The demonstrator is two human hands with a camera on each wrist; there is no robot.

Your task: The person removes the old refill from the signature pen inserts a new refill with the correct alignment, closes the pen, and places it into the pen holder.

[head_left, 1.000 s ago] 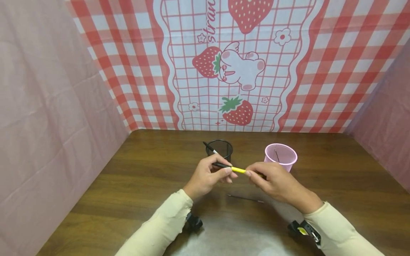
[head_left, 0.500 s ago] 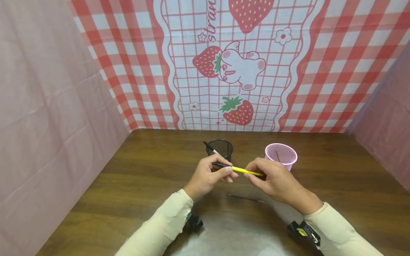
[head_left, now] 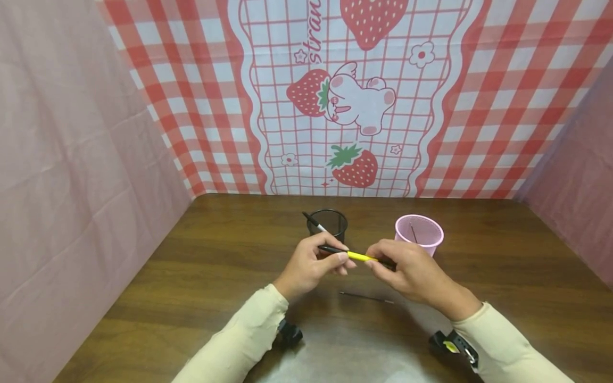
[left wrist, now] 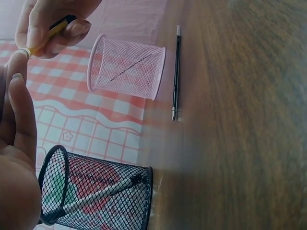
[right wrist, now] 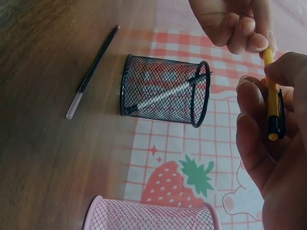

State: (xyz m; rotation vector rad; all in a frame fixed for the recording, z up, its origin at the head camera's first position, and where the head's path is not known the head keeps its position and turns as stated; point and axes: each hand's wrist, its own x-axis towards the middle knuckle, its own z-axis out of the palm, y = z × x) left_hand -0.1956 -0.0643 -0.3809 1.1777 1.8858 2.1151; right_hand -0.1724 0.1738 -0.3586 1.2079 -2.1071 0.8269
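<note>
A yellow ballpoint pen (head_left: 358, 256) with black ends is held between both hands in the head view. My left hand (head_left: 307, 265) pinches its black end on the left. Thumb and fingers of my right hand (head_left: 413, 270) grip the yellow barrel. In the right wrist view the pen's black clip and end cap (right wrist: 273, 125) show beside the right palm. Below the hands a thin dark pen refill (head_left: 366, 297) with a pale end lies on the table. The join between the pen's two parts is partly covered by fingers.
Behind the left hand stands a black mesh cup (left wrist: 110, 211) holding a white pen (left wrist: 96, 197) with black ends. A pink mesh cup (head_left: 433, 247) behind the right hand contains a thin dark refill (left wrist: 129, 68). A checked strawberry cloth (head_left: 330, 122) hangs at the table's back.
The right fingers loosened around the yellow barrel, then closed on it again. The barrel has turned, with its dark clip now showing by the right fingers. The left hand has stayed put.
</note>
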